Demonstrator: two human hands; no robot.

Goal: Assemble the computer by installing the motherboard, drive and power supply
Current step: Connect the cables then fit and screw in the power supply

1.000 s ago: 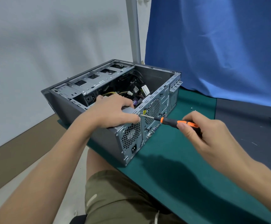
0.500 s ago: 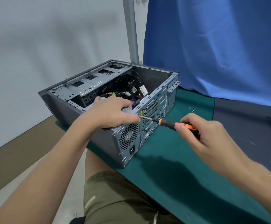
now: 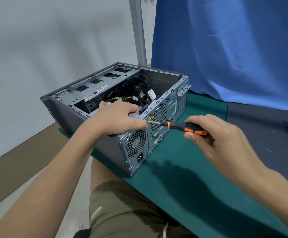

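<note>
My olive shorts (image 3: 122, 212) sit nearest, at the edge of the green mat (image 3: 182, 186). My right hand (image 3: 213, 134) pinches the orange-and-black handle of the screwdriver (image 3: 186, 127), which lies nearly level with its tip against the rear panel of the computer case (image 3: 81, 121). My left hand (image 3: 117, 120) curls over the top of the power supply (image 3: 136, 143), which is seated in the case's near rear corner, its honeycomb grille and socket facing out. The thumb lies just beside the tip. Further in are yellow cables (image 3: 115, 100) and the drive cage (image 3: 96, 86). Small screws (image 3: 202, 114) lie on the mat before the blue cloth (image 3: 225, 48).
</note>
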